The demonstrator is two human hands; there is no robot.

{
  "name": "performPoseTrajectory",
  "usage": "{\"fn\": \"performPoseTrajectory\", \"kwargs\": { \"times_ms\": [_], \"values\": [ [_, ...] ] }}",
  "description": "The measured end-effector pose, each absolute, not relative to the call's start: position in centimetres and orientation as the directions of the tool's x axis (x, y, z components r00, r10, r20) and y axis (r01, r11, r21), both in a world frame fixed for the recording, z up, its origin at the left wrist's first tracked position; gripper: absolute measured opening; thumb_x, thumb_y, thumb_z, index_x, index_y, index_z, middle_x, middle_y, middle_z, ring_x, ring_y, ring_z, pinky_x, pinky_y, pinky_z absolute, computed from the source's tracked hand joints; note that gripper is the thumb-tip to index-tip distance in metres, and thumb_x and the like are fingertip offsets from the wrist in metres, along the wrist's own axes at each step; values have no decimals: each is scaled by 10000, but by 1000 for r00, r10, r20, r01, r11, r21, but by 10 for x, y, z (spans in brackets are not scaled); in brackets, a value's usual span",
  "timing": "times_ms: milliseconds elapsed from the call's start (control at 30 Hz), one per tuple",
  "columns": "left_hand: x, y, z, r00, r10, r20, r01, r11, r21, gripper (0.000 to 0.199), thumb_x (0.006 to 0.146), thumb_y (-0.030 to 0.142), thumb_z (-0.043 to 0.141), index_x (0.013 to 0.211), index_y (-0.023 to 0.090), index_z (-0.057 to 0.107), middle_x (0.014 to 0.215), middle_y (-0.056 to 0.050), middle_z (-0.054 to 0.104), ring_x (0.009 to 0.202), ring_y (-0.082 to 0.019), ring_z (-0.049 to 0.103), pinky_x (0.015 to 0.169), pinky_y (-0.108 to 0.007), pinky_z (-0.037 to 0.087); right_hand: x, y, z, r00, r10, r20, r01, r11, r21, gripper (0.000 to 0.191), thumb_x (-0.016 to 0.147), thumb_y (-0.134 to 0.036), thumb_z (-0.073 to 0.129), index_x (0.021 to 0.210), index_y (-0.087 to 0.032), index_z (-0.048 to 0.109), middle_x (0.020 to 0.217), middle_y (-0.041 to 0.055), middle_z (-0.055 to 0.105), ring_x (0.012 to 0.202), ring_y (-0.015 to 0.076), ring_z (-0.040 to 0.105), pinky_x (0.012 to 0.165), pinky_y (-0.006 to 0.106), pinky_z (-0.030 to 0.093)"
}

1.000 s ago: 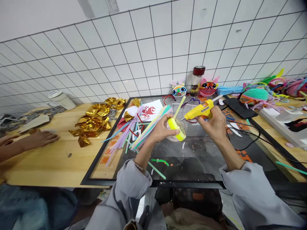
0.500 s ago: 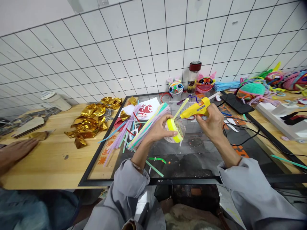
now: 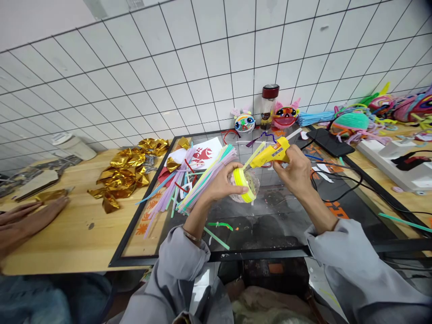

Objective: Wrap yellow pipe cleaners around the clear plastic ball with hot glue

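My left hand (image 3: 222, 182) grips a clear round plastic piece (image 3: 255, 181) with yellow strips (image 3: 243, 185) wrapped round its edge; a loose yellow end (image 3: 254, 154) sticks up from it. In my right hand (image 3: 294, 171) is a yellow hot glue gun (image 3: 272, 154), a glue stick (image 3: 294, 133) showing at its back. The gun's nozzle points down to the left, at or very near the top of the yellow band; whether it touches I cannot tell. A bundle of pastel pipe cleaners (image 3: 209, 177) lies to the left of my left hand.
Gold foil (image 3: 124, 173) lies left of the black-framed glass board (image 3: 270, 229). Another person's hands (image 3: 37, 216) rest at far left. A bottle (image 3: 268, 108) and two decorated animal-face pieces (image 3: 244, 122) stand by the wall. Black cables (image 3: 354, 182), a phone (image 3: 330, 141) and a power strip (image 3: 398, 164) are at right.
The glue gun has moved left and down, its nozzle now at the top of the yellow band. At far left the other person's hands have shifted further into view.
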State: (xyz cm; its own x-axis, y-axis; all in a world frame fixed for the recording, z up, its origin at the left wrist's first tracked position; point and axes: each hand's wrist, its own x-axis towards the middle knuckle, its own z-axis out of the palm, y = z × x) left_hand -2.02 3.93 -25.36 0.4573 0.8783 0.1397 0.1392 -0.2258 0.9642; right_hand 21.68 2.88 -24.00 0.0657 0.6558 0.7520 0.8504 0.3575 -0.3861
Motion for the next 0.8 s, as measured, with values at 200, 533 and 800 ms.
{"fn": "performPoseTrajectory", "kwargs": {
  "times_ms": [200,533,800],
  "values": [
    [-19,39,-250,468,874,132,145,-223,964,701,520,348,888,1121,180,568,1092,-49,600,1025,-219,561,892,-297,431,218,30,-241,64,661,747,852,353,-386,198,733,-210,534,683,-253,347,723,21,503,689,185,484,597,299,339],
    [-18,38,-250,477,869,132,127,-217,968,699,513,331,895,1119,185,579,1051,-34,599,965,-195,566,844,-278,440,218,29,-242,51,677,734,859,345,-378,180,737,-206,542,684,-250,376,725,24,510,695,190,492,593,301,332],
    [-19,38,-252,493,861,128,119,-213,970,696,537,334,885,1134,184,559,1061,-35,590,970,-192,563,852,-277,437,218,29,-242,43,673,738,858,353,-372,198,731,-193,534,686,-250,351,727,24,502,688,187,485,589,301,320]
  ]
}}
